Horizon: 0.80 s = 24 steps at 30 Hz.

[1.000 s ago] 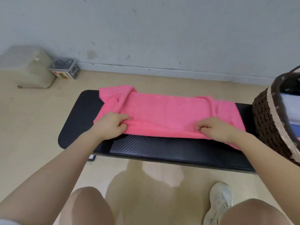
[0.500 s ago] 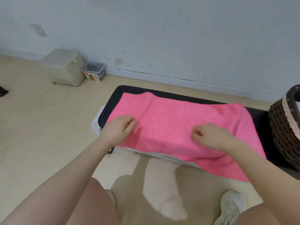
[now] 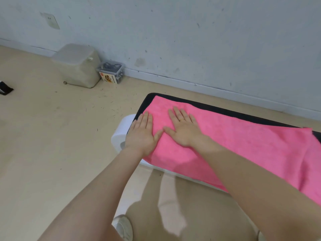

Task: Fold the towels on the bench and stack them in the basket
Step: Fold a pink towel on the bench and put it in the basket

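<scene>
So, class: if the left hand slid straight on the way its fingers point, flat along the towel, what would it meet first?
The left hand would probably cross the pink towel's far corner, then the bench's black edge, with floor beyond it.

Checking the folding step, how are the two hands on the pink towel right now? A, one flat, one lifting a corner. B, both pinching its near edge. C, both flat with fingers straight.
C: the left hand and right hand lie flat, fingers straight, on the pink towel.

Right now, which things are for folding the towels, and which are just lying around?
For the job: pink towel, black bench, left hand, right hand.
Just lying about: grey bin, clear box, white roll.
</scene>
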{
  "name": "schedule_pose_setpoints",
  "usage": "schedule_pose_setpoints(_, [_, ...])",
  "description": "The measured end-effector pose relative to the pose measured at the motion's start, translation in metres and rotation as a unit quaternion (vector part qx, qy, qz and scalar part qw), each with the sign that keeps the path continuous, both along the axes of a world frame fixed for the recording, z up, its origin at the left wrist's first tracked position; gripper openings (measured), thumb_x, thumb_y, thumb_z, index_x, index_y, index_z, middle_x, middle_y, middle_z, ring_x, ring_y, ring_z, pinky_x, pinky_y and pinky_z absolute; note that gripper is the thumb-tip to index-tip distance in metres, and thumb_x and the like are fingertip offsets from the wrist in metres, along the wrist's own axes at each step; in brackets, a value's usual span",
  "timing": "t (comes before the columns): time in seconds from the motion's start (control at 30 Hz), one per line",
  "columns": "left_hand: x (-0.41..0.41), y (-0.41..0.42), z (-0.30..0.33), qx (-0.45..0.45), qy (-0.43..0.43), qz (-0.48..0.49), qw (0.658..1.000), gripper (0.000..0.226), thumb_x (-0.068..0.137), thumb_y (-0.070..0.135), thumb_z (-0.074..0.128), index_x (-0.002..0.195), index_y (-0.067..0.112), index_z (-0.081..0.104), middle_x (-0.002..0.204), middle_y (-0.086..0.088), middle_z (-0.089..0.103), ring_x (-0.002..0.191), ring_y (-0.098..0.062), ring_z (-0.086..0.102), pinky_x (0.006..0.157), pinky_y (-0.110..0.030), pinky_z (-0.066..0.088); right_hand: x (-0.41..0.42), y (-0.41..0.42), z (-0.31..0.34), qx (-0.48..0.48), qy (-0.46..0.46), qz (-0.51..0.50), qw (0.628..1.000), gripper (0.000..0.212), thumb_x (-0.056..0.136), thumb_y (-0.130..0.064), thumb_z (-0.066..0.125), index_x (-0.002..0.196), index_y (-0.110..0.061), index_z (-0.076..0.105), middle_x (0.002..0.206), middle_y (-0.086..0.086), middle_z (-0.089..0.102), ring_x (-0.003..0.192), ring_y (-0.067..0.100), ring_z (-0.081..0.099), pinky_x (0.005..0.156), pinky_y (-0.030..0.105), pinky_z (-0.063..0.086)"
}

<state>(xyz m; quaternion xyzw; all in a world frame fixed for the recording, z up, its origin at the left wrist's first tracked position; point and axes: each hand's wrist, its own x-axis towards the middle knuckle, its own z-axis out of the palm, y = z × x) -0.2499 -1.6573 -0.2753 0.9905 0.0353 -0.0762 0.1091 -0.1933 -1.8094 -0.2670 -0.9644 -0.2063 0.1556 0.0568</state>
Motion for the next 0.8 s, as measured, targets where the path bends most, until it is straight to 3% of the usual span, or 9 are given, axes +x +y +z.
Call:
schedule_pose_setpoints(0.2, [0.016, 0.013, 0.0, 0.012, -0.007, -0.004, 1.0, 0.067, 0.098, 0.048, 0.017, 0.15, 0.012, -0.003, 0.159, -0.003, -0.007, 0.146, -0.014, -0.007, 0.118, -0.031, -0.005, 0.028, 0.018, -0.005, -0.005, -0.028, 0.005, 1.0, 0.065, 0.097, -0.054, 0.019, 0.15, -0.027, -0.007, 0.159, 0.0, -0.012, 0.147, 0.018, -0.011, 0.119, 0.041, -0.007])
schedule_pose_setpoints(0.27, [0.017, 0.013, 0.001, 0.012, -0.006, 0.0, 1.0, 0.065, 0.098, 0.046, 0.018, 0.15, 0.012, -0.002, 0.159, -0.003, -0.006, 0.146, -0.014, -0.005, 0.118, -0.031, -0.004, 0.029, 0.013, 0.0, 0.04, -0.02, 0.027, 0.999, 0.062, 0.098, -0.049, 0.021, 0.15, -0.025, -0.003, 0.16, 0.0, -0.008, 0.147, 0.016, -0.008, 0.119, 0.039, -0.006])
schedule_pose_setpoints(0.4, [0.015, -0.005, 0.008, 0.031, 0.013, 0.072, 0.997, 0.067, 0.097, 0.042, 0.021, 0.149, 0.006, 0.0, 0.159, -0.009, -0.003, 0.147, -0.019, -0.005, 0.118, -0.036, -0.004, 0.0, -0.027, 0.015, 0.198, -0.039, 0.0, 0.979, 0.058, 0.096, -0.041, 0.024, 0.148, -0.014, 0.024, 0.158, 0.004, 0.014, 0.146, 0.017, 0.011, 0.12, 0.033, 0.005])
schedule_pose_setpoints(0.47, [0.014, -0.032, 0.016, 0.028, -0.006, 0.079, 0.996, 0.068, 0.097, 0.044, 0.019, 0.148, 0.004, 0.0, 0.158, -0.011, -0.003, 0.146, -0.021, -0.006, 0.118, -0.037, -0.005, -0.019, -0.068, 0.017, 0.203, -0.071, -0.046, 0.975, 0.056, 0.092, -0.038, 0.026, 0.141, -0.013, 0.038, 0.154, 0.007, 0.028, 0.143, 0.021, 0.023, 0.119, 0.034, 0.013])
schedule_pose_setpoints(0.57, [0.009, -0.101, 0.029, -0.018, -0.069, -0.036, 0.997, 0.068, 0.093, 0.046, 0.011, 0.149, 0.007, 0.004, 0.159, -0.009, -0.002, 0.147, -0.021, -0.005, 0.117, -0.035, -0.006, -0.034, -0.151, 0.014, 0.169, -0.11, -0.164, 0.966, 0.044, 0.093, -0.027, 0.033, 0.127, -0.007, 0.053, 0.142, 0.015, 0.044, 0.134, 0.03, 0.037, 0.114, 0.039, 0.025])
schedule_pose_setpoints(0.67, [0.009, -0.178, 0.035, -0.054, -0.069, -0.154, 0.984, 0.061, 0.099, 0.041, 0.019, 0.149, 0.008, 0.009, 0.159, -0.008, -0.001, 0.147, -0.02, -0.004, 0.117, -0.033, -0.006, -0.039, -0.23, 0.017, 0.143, -0.145, -0.307, 0.93, 0.05, 0.086, -0.024, 0.029, 0.123, -0.003, 0.056, 0.13, 0.021, 0.052, 0.123, 0.037, 0.045, 0.107, 0.044, 0.033])
schedule_pose_setpoints(0.8, [0.019, -0.25, 0.025, -0.072, -0.013, -0.223, 0.972, 0.061, 0.1, 0.041, 0.022, 0.15, 0.009, 0.006, 0.159, -0.006, -0.004, 0.147, -0.018, -0.004, 0.117, -0.032, -0.003, -0.04, -0.304, 0.024, 0.111, -0.141, -0.427, 0.886, 0.042, 0.096, -0.015, 0.032, 0.136, -0.014, 0.045, 0.146, 0.016, 0.037, 0.135, 0.036, 0.029, 0.109, 0.047, 0.028])
